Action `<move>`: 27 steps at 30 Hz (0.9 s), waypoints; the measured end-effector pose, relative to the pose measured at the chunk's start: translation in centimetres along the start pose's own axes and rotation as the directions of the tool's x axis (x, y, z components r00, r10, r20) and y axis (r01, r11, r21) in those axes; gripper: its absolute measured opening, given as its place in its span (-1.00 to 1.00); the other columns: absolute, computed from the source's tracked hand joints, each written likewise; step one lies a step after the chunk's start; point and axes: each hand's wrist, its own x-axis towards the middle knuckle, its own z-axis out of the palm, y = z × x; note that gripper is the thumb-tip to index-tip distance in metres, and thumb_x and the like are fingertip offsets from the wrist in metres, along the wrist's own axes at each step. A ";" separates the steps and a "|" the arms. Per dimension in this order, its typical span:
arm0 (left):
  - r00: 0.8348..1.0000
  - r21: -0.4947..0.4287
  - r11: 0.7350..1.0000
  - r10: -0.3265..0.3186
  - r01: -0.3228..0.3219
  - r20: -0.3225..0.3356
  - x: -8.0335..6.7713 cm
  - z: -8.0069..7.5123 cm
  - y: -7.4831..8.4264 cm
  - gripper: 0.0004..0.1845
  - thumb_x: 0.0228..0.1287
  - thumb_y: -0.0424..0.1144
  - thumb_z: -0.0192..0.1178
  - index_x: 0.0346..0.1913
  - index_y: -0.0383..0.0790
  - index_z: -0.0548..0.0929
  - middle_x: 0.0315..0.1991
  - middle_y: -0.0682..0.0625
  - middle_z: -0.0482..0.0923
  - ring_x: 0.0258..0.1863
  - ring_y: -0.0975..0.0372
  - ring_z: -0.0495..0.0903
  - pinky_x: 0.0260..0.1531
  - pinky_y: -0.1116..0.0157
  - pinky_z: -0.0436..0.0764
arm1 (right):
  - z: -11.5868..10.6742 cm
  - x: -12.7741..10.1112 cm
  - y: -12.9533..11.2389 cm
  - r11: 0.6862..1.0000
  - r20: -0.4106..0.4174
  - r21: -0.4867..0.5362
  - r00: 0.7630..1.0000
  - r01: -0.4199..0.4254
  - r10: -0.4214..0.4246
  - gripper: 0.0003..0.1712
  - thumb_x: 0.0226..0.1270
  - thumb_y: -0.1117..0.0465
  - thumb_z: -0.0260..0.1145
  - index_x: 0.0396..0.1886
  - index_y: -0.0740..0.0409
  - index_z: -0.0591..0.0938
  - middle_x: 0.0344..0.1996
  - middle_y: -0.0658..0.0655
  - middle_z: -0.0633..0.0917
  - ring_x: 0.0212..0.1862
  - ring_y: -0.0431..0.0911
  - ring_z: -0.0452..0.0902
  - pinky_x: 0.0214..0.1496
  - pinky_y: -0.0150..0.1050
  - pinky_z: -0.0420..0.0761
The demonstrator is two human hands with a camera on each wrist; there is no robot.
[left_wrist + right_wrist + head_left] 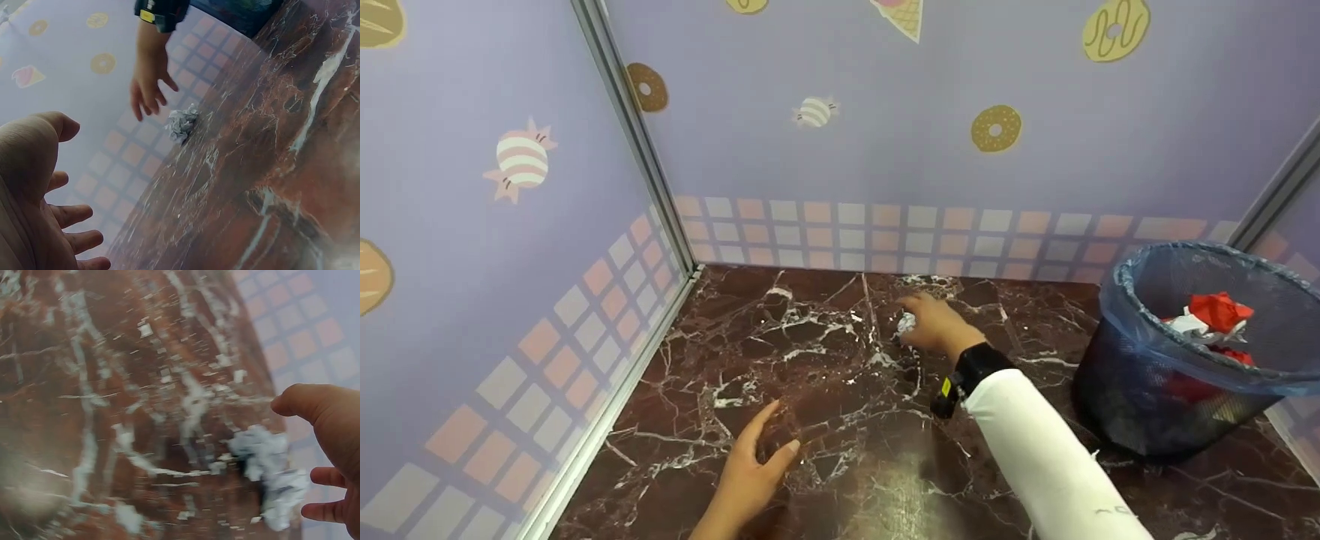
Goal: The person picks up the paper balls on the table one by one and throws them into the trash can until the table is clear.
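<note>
A crumpled ball of whitish paper (906,324) lies on the dark red marbled floor (810,450). My right hand (936,324) reaches over it with fingers spread. In the right wrist view the thumb and fingers stand beside the paper ball (270,472), and a gap shows between. The left wrist view also shows the right hand (149,84) just above the paper ball (181,122), apart from it. My left hand (754,465) hovers nearer to me, thumb and fingers parted, holding nothing.
A dark bin (1155,405) lined with a blue bag stands at the right, with red crumpled paper (1219,311) and white paper (1187,325) inside. Small white scraps (851,381) dot the floor. Purple patterned walls (840,165) close off the back and left.
</note>
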 end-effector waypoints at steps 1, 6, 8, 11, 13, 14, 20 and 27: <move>1.000 -0.002 1.000 -0.005 0.005 -0.001 -0.1 0.0 -0.1 -0.27 0.19 0.12 0.30 0.41 0.30 0.27 0.44 -0.02 0.22 0.44 -0.05 0.17 0.33 -0.26 0.15 | 0.6 -0.1 0.0 1.000 0.006 -0.005 1.000 -0.009 0.009 -0.07 -0.05 0.10 0.36 0.44 -0.01 0.34 0.39 0.28 0.32 0.30 0.34 0.32 0.27 0.18 0.41; 1.000 -0.019 0.999 -0.027 0.027 -0.010 -0.4 -0.2 -0.6 -0.27 0.19 0.10 0.31 0.42 0.24 0.29 0.41 -0.05 0.28 0.39 -0.05 0.27 0.32 -0.21 0.22 | 2.9 -0.4 0.1 0.998 0.039 -0.051 0.999 -0.029 0.031 -0.10 0.00 0.11 0.35 0.45 0.01 0.34 0.40 0.24 0.32 0.29 0.26 0.37 0.24 0.14 0.46; 0.999 -0.024 0.999 -0.030 0.029 -0.019 -0.4 -0.3 -0.7 -0.27 0.19 0.09 0.32 0.42 0.20 0.30 0.40 -0.05 0.31 0.38 -0.04 0.28 0.32 -0.19 0.23 | 3.4 -0.4 0.2 0.997 0.033 -0.066 0.999 -0.028 0.030 -0.12 0.00 0.12 0.36 0.43 0.05 0.36 0.36 0.25 0.34 0.24 0.24 0.41 0.20 0.13 0.49; 0.999 -0.011 1.000 -0.028 0.027 -0.030 -0.4 -0.3 -0.7 -0.26 0.19 0.09 0.32 0.42 0.20 0.30 0.40 -0.02 0.30 0.41 -0.03 0.24 0.34 -0.20 0.18 | 3.9 -0.3 0.4 0.996 0.014 -0.061 0.998 -0.065 0.066 -0.17 -0.01 0.17 0.36 0.38 0.07 0.42 0.24 0.26 0.39 0.07 0.20 0.52 0.05 0.06 0.58; 0.999 -0.005 1.000 -0.025 0.024 -0.034 -0.4 -0.3 -0.7 -0.26 0.18 0.09 0.32 0.42 0.20 0.30 0.41 -0.02 0.29 0.42 -0.03 0.21 0.35 -0.21 0.16 | 4.1 -0.3 0.6 0.995 0.009 -0.041 0.996 -0.090 0.090 -0.24 0.00 0.23 0.34 0.32 0.10 0.47 0.17 0.26 0.41 0.00 0.18 0.54 0.00 0.04 0.59; 0.999 -0.002 1.000 -0.024 0.024 -0.036 -0.4 -0.3 -0.8 -0.26 0.18 0.09 0.32 0.41 0.21 0.31 0.41 -0.02 0.29 0.42 -0.03 0.21 0.35 -0.21 0.16 | 4.2 -0.4 0.6 0.994 0.004 -0.031 0.995 -0.101 0.101 -0.28 0.00 0.25 0.34 0.28 0.11 0.50 0.16 0.27 0.42 -0.01 0.18 0.55 0.00 0.03 0.58; 0.999 -0.001 0.999 -0.043 0.043 -0.030 -0.6 -0.3 -0.9 -0.28 0.17 0.11 0.32 0.40 0.28 0.30 0.43 -0.03 0.25 0.42 -0.05 0.21 0.33 -0.23 0.19 | 4.9 -0.5 1.3 0.993 -0.034 0.021 0.992 -0.118 0.118 -0.46 -0.02 0.23 0.43 0.05 0.10 0.56 0.05 0.31 0.48 -0.06 0.19 0.55 -0.02 0.06 0.57; 0.998 -0.002 0.998 -0.062 0.062 -0.002 -0.7 -0.4 -1.0 -0.27 0.20 0.14 0.28 0.42 0.28 0.27 0.45 -0.06 0.21 0.44 -0.11 0.14 0.30 -0.31 0.12 | 5.5 -0.9 1.3 0.994 -0.037 0.054 0.994 -0.098 0.100 -0.54 0.04 0.17 0.46 -0.03 0.15 0.58 -0.09 0.25 0.59 -0.09 0.14 0.57 -0.03 0.04 0.58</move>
